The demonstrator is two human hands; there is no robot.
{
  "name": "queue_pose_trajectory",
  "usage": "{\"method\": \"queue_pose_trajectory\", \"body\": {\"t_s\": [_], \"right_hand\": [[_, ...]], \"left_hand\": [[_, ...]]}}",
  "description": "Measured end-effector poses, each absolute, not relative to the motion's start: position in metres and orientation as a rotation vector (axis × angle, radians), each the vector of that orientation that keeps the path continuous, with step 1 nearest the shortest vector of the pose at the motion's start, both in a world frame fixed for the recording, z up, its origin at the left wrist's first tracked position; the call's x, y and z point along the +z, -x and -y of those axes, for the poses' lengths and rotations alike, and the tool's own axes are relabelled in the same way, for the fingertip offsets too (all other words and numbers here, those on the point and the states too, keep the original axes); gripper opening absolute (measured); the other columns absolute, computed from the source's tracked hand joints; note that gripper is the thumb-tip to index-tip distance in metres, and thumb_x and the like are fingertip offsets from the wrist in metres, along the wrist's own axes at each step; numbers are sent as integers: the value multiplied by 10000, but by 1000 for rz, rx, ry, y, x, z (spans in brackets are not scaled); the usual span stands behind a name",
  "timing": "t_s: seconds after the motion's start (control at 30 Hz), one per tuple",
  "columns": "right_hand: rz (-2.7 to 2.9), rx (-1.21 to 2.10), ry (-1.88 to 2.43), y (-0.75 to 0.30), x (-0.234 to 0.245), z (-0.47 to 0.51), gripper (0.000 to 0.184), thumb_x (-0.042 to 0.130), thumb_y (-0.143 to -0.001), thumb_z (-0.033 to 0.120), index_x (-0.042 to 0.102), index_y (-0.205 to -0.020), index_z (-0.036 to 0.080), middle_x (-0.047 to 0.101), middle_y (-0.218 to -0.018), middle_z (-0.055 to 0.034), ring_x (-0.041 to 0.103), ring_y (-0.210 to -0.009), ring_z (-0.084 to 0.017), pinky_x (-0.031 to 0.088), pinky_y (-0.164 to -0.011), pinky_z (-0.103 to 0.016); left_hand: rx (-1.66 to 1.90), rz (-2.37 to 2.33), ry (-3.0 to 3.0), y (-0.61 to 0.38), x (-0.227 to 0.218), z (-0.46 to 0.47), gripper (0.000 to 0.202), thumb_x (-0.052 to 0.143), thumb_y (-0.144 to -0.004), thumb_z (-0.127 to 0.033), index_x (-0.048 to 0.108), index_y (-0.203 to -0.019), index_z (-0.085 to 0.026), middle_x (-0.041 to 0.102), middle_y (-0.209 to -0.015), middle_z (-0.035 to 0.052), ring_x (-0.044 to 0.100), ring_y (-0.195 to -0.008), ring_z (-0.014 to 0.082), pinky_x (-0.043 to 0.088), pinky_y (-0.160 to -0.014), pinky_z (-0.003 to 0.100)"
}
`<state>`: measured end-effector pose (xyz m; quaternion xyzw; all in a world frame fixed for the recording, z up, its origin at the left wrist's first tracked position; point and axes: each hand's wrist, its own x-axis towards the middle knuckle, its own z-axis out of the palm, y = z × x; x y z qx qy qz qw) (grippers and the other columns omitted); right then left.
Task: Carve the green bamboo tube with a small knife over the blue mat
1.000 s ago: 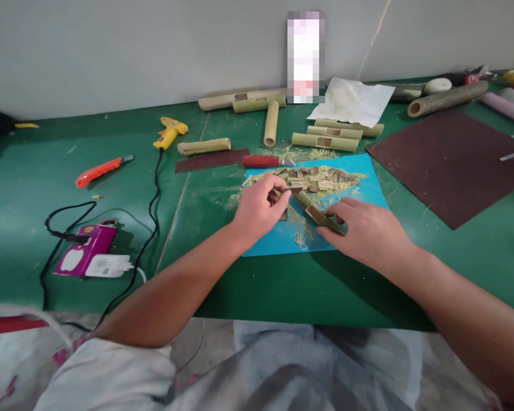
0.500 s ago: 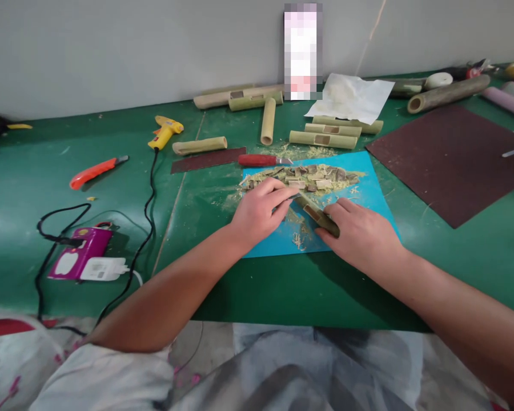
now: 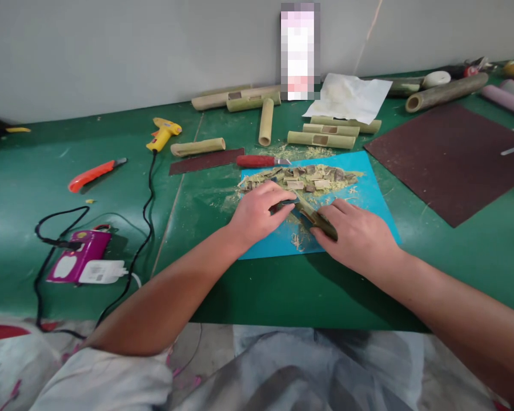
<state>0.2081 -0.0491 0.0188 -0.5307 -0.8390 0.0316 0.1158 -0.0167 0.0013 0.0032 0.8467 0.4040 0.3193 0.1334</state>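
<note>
My right hand (image 3: 355, 231) is wrapped round the lower end of a short bamboo tube (image 3: 308, 212) with a rectangular opening cut in its side. The tube slants over a blue sheet (image 3: 368, 200). At the tube's upper end, my left hand (image 3: 261, 214) pinches a slim dark tool (image 3: 288, 201) against or close to it; its kind is mostly hidden by the fingers. Just beyond the hands lies a pile of bamboo chips and shavings (image 3: 312, 178). A red-handled carving knife (image 3: 257, 161) rests at the sheet's far edge.
Cut bamboo tubes (image 3: 321, 140) lie behind the sheet, near a white paper (image 3: 351, 97). On the right is a dark brown sheet (image 3: 445, 165). To the left are a yellow glue gun (image 3: 165, 134), an orange utility knife (image 3: 94, 175) and a purple power strip (image 3: 81, 254) with cables.
My left hand has shifted slightly, and more of the dark tool shows at its fingertips. My right hand keeps its hold on the bamboo tube. The whole view has moved slightly.
</note>
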Motion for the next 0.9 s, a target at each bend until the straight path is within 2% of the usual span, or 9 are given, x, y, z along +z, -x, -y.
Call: {"method": "queue_pose_trajectory", "body": {"t_s": [0.37, 0.57, 0.77, 0.9], "right_hand": [[2475, 165, 1626, -207, 19, 49, 245, 526, -940, 359, 673, -963, 165, 657, -903, -88, 585, -739, -199, 276, -587, -323], [2455, 251, 1668, -205, 18, 48, 212, 570, -914, 363, 655, -914, 169, 653, -903, -87, 585, -753, -197, 296, -591, -317], [2472, 276, 1691, -203, 19, 48, 195, 556, -918, 343, 643, -907, 169, 659, -927, -95, 602, -784, -212, 319, -596, -321], [2473, 261, 1681, -203, 19, 49, 193, 551, -923, 345, 641, -903, 175, 661, -924, -91, 604, -787, -211, 325, -597, -318]], "left_hand": [[802, -1214, -2397, 17, 5, -2, 185, 652, -942, -310, 751, -1071, -222, 763, -934, 40, 680, -729, 143, 545, -707, 253], [960, -1231, -2488, 17, -2, -6, 177, 600, -971, -248, 761, -996, -181, 755, -928, 60, 712, -857, 165, 560, -801, 270], [966, -1193, -2558, 16, -5, -9, 220, 542, -995, -235, 751, -1031, -176, 734, -918, 66, 699, -857, 160, 564, -798, 277], [969, -1187, -2545, 17, -5, -10, 183, 599, -975, -258, 755, -1035, -185, 742, -940, 60, 703, -862, 159, 570, -819, 282]]}}
